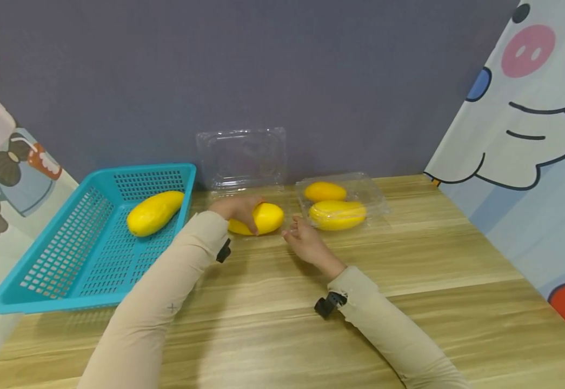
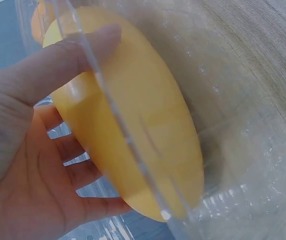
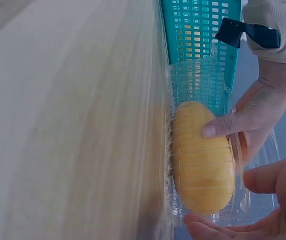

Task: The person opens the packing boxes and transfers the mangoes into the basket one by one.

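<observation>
My left hand (image 1: pixel 240 209) grips a yellow mango (image 1: pixel 268 218) inside a clear plastic clamshell box (image 3: pixel 198 82). In the left wrist view, its thumb lies over the top of the mango and its fingers run along the far side. The box's hinged lid (image 1: pixel 243 159) stands raised against the back wall. At the right end of this box is my right hand (image 1: pixel 306 241). The right wrist view shows its thumb by the rim and its other fingertips low at the end wall, thumb and fingers apart.
To the left stands a teal plastic basket (image 1: pixel 99 308) with one larger yellow mango (image 1: pixel 154 213) in it. Right of the open box is another clear box (image 1: pixel 371 189) holding two yellow mangoes (image 1: pixel 338 215). A grey wall (image 1: pixel 311 81) rises behind the wooden table (image 1: pixel 272 329).
</observation>
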The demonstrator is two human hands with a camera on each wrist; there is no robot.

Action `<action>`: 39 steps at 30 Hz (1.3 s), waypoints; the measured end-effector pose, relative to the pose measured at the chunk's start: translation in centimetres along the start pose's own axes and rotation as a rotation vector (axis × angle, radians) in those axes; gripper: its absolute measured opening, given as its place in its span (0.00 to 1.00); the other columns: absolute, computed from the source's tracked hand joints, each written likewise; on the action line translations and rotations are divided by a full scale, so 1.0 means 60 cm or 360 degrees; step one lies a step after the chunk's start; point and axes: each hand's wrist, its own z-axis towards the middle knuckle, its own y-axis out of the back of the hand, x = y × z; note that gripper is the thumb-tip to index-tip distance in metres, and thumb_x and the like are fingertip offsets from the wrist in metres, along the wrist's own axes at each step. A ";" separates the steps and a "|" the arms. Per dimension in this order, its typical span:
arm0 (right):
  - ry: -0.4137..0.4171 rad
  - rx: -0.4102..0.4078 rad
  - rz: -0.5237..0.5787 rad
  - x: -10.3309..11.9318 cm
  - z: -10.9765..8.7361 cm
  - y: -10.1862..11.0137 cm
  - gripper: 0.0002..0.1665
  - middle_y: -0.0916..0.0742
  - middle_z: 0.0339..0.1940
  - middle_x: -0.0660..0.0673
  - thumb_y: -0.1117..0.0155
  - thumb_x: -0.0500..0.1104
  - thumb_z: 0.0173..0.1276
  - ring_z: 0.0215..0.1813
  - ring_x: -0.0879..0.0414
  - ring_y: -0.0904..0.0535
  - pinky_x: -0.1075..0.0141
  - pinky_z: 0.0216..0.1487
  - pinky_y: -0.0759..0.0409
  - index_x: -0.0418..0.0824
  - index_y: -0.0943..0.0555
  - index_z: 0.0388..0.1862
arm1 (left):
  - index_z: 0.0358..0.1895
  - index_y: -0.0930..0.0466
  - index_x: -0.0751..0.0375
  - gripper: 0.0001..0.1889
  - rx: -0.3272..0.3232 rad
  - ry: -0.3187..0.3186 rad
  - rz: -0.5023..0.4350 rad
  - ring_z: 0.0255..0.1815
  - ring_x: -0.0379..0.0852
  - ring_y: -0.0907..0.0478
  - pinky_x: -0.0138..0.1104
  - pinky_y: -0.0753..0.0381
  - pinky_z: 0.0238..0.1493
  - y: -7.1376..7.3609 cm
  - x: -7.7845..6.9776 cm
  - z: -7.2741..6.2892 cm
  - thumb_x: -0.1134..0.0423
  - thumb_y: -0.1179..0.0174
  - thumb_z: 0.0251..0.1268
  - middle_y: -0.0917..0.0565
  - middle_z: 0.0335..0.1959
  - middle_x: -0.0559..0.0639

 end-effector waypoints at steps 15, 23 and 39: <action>-0.0005 -0.0019 -0.0018 0.000 0.001 -0.001 0.37 0.28 0.64 0.29 0.49 0.45 0.73 0.61 0.40 0.26 0.50 0.62 0.29 0.26 0.48 0.71 | 0.72 0.48 0.66 0.50 -0.0005 -0.0062 0.0061 0.69 0.59 0.41 0.48 0.44 0.70 0.000 0.001 -0.004 0.57 0.28 0.47 0.40 0.71 0.62; 0.0014 -0.0024 -0.0030 -0.001 -0.002 -0.002 0.37 0.28 0.63 0.28 0.48 0.45 0.73 0.60 0.40 0.25 0.50 0.61 0.29 0.26 0.47 0.71 | 0.73 0.49 0.65 0.49 -0.0001 -0.0069 0.0029 0.69 0.59 0.40 0.48 0.43 0.69 0.003 -0.004 -0.010 0.56 0.30 0.49 0.39 0.71 0.63; 0.0039 -0.0026 -0.0022 -0.002 -0.002 0.000 0.37 0.28 0.64 0.28 0.48 0.44 0.73 0.60 0.39 0.26 0.50 0.60 0.28 0.26 0.48 0.71 | 0.73 0.50 0.65 0.49 -0.0113 -0.0077 0.0025 0.67 0.60 0.38 0.51 0.41 0.68 0.030 -0.002 -0.033 0.52 0.33 0.51 0.38 0.69 0.65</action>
